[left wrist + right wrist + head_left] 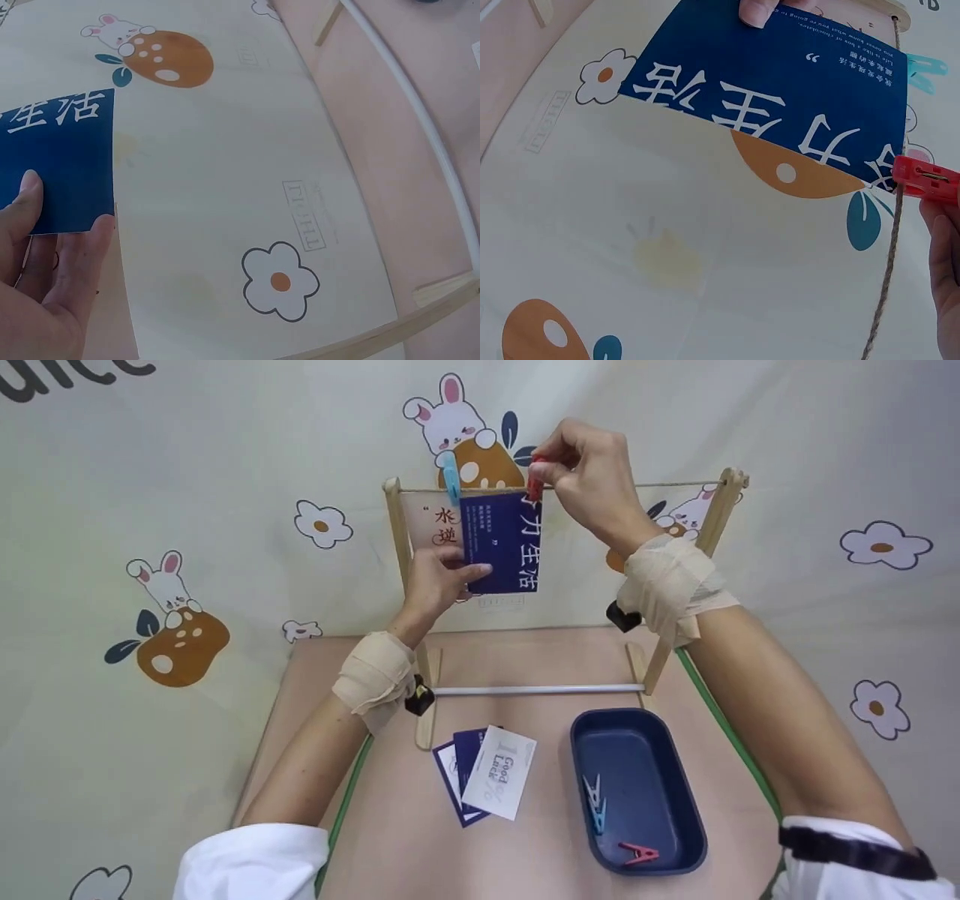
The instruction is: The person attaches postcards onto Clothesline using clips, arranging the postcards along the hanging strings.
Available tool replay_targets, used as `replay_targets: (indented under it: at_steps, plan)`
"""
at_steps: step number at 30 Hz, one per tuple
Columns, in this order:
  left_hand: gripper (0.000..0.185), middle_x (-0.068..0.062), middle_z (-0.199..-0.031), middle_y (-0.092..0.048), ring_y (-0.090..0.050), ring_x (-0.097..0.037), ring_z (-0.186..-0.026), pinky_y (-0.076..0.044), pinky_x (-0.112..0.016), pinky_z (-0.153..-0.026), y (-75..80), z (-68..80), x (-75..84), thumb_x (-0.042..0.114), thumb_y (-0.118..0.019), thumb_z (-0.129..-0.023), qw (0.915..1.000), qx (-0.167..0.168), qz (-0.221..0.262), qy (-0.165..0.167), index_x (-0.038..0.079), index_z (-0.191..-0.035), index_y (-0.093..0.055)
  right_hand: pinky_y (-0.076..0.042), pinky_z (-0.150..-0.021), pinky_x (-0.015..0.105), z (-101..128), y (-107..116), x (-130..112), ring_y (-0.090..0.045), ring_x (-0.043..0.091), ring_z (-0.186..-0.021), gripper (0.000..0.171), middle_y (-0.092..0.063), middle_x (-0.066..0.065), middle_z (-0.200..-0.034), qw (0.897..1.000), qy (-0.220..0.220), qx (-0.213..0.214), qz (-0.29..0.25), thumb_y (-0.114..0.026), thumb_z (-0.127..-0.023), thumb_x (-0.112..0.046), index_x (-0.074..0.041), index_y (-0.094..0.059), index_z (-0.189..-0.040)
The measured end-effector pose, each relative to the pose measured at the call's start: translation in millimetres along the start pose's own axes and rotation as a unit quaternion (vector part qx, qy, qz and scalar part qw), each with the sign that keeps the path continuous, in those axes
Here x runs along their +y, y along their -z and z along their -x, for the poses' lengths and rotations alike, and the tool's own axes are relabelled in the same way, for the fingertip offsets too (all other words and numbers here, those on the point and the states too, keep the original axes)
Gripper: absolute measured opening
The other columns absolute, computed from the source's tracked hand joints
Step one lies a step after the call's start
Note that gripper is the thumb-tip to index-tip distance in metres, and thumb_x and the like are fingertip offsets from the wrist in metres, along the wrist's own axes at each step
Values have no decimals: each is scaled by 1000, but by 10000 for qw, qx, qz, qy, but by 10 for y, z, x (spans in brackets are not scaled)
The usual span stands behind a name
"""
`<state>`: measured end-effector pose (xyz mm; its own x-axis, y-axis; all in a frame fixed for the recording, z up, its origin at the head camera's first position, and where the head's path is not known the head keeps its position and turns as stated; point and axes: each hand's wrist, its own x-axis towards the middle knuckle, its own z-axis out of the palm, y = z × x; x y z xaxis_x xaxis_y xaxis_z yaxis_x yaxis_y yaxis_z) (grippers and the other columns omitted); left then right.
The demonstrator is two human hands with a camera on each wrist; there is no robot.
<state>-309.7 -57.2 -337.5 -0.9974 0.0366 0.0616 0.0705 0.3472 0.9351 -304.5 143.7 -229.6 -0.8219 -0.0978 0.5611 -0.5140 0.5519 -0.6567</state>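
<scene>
A dark blue card (501, 547) with white characters hangs at the twine (664, 484) of a wooden frame (721, 510). My left hand (431, 585) pinches its lower left edge, thumb in front and fingers behind. My right hand (596, 476) grips a red clothespin (922, 177), whose tip sits over the card's top right corner at the twine. A light blue clothespin (451, 480) stands on the twine by the card's top left corner. Partly hidden behind the blue card is a pale card (424, 517) with red characters.
Below, several cards (499, 772) lie overlapped on the pink table (405, 825). To their right, a dark blue tray (660, 780) holds a few clothespins (639, 853). A white rod (536, 690) joins the frame's feet. A printed cloth (225, 472) hangs behind.
</scene>
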Motion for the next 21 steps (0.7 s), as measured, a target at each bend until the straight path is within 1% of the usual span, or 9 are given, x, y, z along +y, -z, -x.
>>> replay_targets:
  at_steps: [3, 9, 12, 17, 19, 21]
  plan:
    - [33, -17, -109, -76, -69, -13, -79, -59, -21, -60, 16, -9, -5, 18, -80, -85, 10000, 22, 10, 88, 3, -114, -74, -49, -69, 17, -13, -26, 2, -61, 7, -76, 8, -74, 10, -96, 9998, -39, -109, 141, -66, -95, -7, 0, -70, -98]
    - [33, -18, -108, -76, -67, -13, -76, -58, -20, -58, 2, -24, 18, 19, -80, -85, 9998, -62, 68, 176, 2, -113, -74, -49, -65, 19, -13, -39, 22, -65, 11, -73, 10, -74, 11, -91, 9994, -281, -213, -8, -65, -97, -10, -2, -70, -98]
    - [34, -17, -110, -75, -67, -13, -77, -59, -21, -59, -5, -31, 15, 19, -80, -85, 9997, -73, 53, 221, 2, -113, -74, -50, -64, 20, -14, -46, 29, -65, 12, -72, 10, -73, 10, -91, 9991, -337, -246, -75, -65, -97, -11, -2, -70, -99]
    - [35, -17, -111, -75, -69, -14, -78, -61, -25, -64, 4, -38, -2, 20, -80, -85, 9995, -43, 137, 268, 1, -114, -73, -53, -74, 19, 0, -63, 32, -63, 11, -79, 16, -71, 8, -98, 9985, -393, -371, 99, -63, -99, -15, -4, -68, -109]
    - [34, -18, -109, -75, -68, -13, -76, -61, -27, -65, 2, -37, -10, 20, -80, -85, 9995, -55, 184, 237, 1, -112, -73, -52, -79, 18, 12, -73, 35, -62, 10, -84, 19, -69, 5, -101, 9975, -531, -440, 181, -62, -99, -17, -6, -66, -114]
    - [32, -15, -106, -75, -67, -11, -72, -61, -27, -66, -1, -34, -21, 19, -80, -85, 9996, -51, 192, 209, 1, -110, -73, -52, -82, 19, 22, -88, 44, -61, 10, -88, 22, -66, 3, -102, 9959, -702, -527, 207, -62, -100, -19, -7, -65, -118]
